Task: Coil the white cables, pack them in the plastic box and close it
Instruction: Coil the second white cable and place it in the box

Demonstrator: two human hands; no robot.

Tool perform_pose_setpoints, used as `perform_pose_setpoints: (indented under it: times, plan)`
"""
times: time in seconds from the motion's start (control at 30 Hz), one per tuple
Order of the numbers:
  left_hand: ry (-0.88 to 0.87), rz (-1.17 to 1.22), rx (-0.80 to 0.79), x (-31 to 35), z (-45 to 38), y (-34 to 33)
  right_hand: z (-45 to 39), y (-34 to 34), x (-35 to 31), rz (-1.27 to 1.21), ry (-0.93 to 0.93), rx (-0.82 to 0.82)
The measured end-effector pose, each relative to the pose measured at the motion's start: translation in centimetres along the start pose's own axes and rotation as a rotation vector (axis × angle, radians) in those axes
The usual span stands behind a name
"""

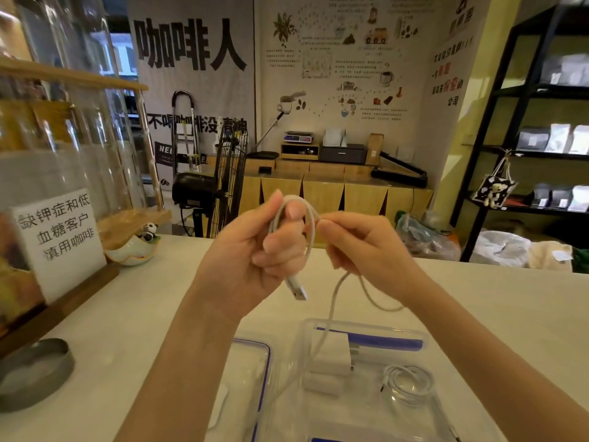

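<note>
My left hand [255,247] grips a white cable [331,311] looped over its fingers, and the USB plug [296,288] hangs below the palm. My right hand [360,247] pinches the same cable just right of the loop. The slack drops down toward the clear plastic box [398,327] on the counter below. Inside the box lie a white charger block [334,352] and a coiled thin white cable [409,379]. The box's clear lid [263,371] with a blue seal lies to its left.
A white counter [143,314] runs under my arms. At the left stand a white sign in a wooden holder [60,237], a panda bowl [134,250] and a round metal dish [35,371]. A black fan [223,183] and shelves [541,148] stand beyond the counter.
</note>
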State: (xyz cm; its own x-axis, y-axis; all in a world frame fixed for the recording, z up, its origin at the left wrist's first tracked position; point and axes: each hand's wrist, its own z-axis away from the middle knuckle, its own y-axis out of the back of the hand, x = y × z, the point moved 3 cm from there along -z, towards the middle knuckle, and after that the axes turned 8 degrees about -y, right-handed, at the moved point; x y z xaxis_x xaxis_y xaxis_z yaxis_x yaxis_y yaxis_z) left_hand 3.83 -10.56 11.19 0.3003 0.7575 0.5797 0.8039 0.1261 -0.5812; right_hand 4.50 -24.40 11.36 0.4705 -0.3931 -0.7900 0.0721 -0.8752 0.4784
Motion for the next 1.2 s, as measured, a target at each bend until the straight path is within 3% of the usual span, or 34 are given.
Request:
perform_pose_setpoints:
  times: [0.07, 0.13, 0.27, 0.37, 0.47, 0.53, 0.67, 0.83, 1.03, 1.1, 1.2]
  plan:
    - [-0.106, 0.09, 0.009, 0.4, -0.2, 0.1, 0.5, -1.6, 0.5, -0.064, -0.102, -0.122]
    - [-0.257, 0.032, 0.132, 0.7, -0.3, 0.6, 1.2, -3.2, 0.7, -0.094, -0.177, -0.24]
    - [-0.512, -0.509, 0.478, 1.8, 0.4, 1.6, 2.8, -5.3, 0.1, -0.01, -0.202, -0.381]
    - [-0.49, -0.931, 0.55, 2.2, 0.9, 2.4, 3.1, -4.9, -0.6, 0.078, -0.198, -0.348]
    - [-0.422, -1.466, 0.569, 1.9, 1.1, 2.9, 3.1, -3.7, -1.8, 0.371, -0.06, -0.28]
    - [-0.31, -1.595, 0.515, 1.2, 1.0, 3.1, 3.0, -2.8, -2.7, 0.507, 0.02, -0.222]
    - [-0.002, -1.421, 0.317, -0.2, 0.6, 2.7, 2.0, -0.4, -3.5, 0.435, 0.145, -0.075]
    - [0.165, -0.811, 0.225, -1.5, 0.5, 1.7, 0.4, 1.9, -2.6, 0.086, 0.184, 0.016]
    - [0.118, -0.166, -0.047, -2.6, -0.1, 0.5, -0.4, 0.8, -0.3, -0.27, 0.023, 0.013]
    - [0.036, -0.081, -0.042, -2.4, -0.5, 0.2, -0.6, -0.2, 0.7, -0.393, -0.077, -0.028]
    - [-0.159, -0.15, 0.085, -1.4, -0.6, 0.3, -0.2, -2.2, 1.6, -0.485, -0.224, -0.14]
